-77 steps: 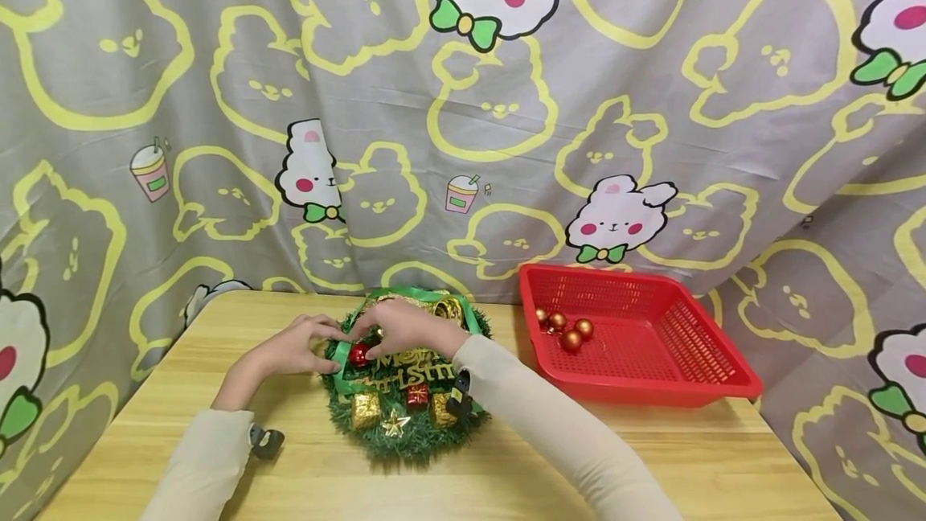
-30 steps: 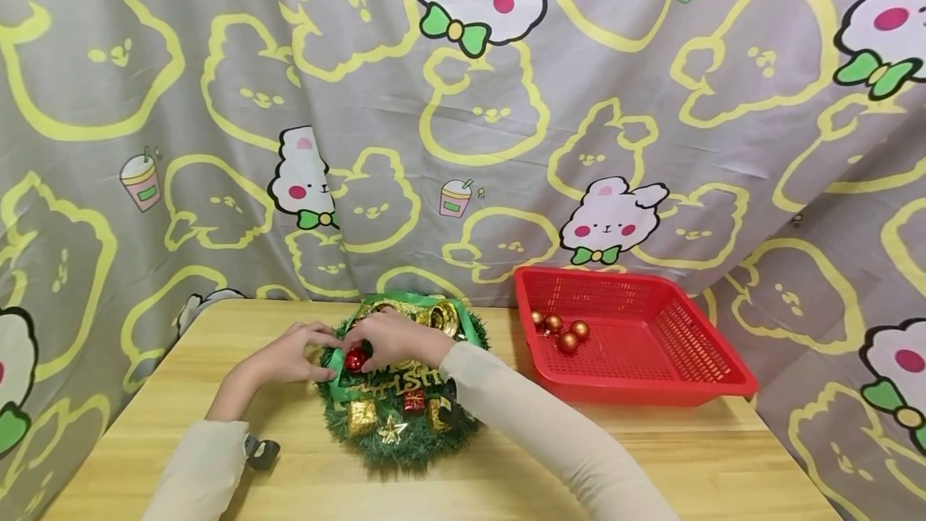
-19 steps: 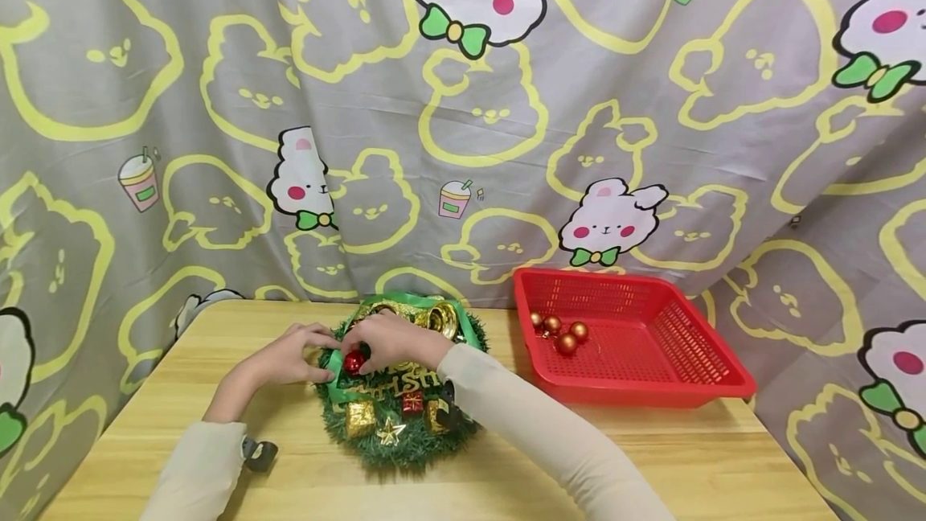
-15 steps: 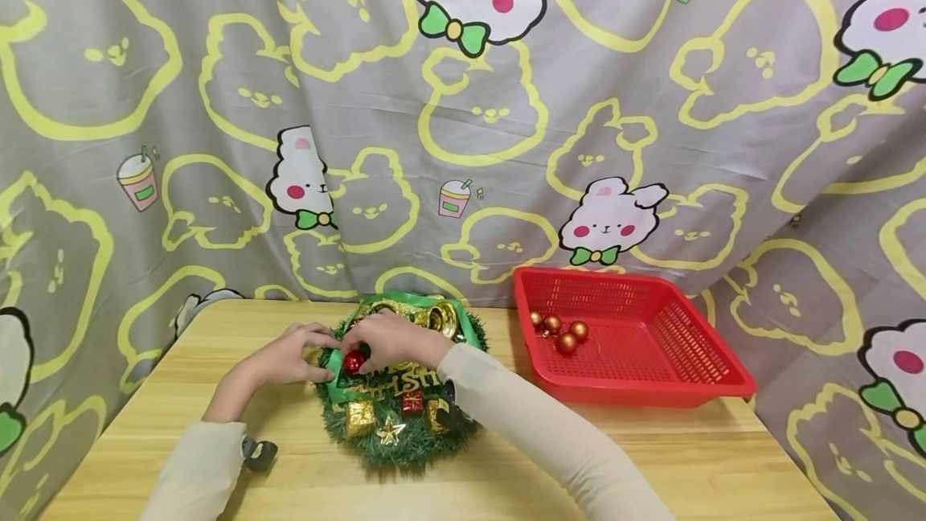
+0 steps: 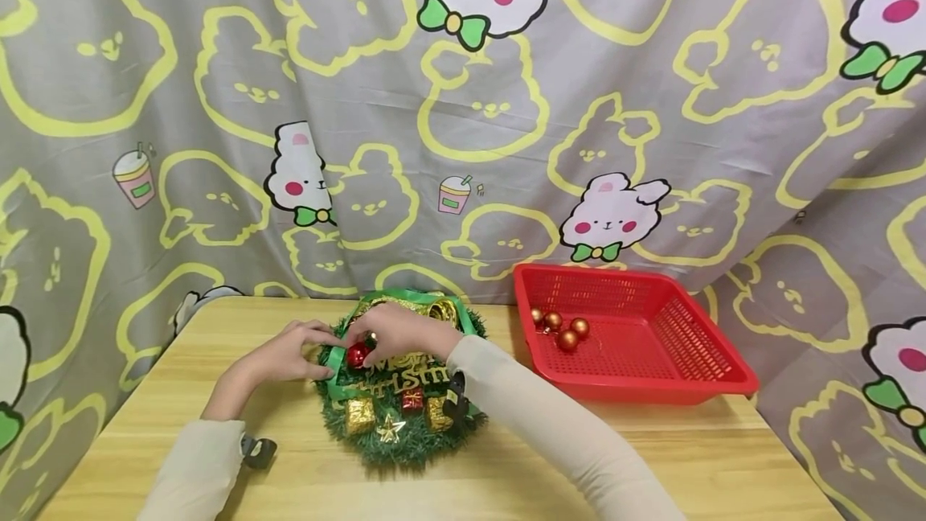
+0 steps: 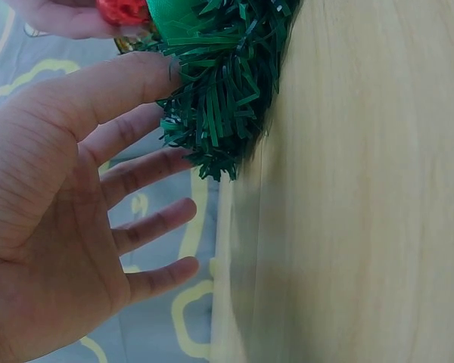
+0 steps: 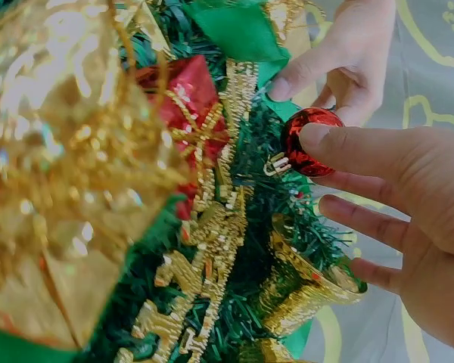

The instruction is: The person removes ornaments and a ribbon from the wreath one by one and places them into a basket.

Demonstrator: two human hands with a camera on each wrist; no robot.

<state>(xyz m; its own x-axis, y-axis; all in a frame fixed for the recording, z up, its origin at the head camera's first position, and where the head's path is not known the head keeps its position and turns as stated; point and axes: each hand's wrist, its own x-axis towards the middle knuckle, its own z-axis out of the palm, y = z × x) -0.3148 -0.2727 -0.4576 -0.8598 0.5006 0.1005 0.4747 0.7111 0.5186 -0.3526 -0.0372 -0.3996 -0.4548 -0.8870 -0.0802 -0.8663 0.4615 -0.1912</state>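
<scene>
On the left of the wreath (image 5: 394,449), the right hand (image 5: 399,330) pinches the red ball (image 5: 357,356) – the left hand (image 5: 282,354), fingers spread, gripping nothing, touches the wreath's edge, presumably to steady it

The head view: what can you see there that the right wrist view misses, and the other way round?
Only the head view shows the red basket with its gold balls and the person's pale sleeves.

Only the right wrist view shows the small metal cap on the red ball; from the head it cannot be made out.

Both show the right hand holding that ball, the left hand at the edge of the green wreath, the wreath's red gift box and the patterned curtain.
</scene>
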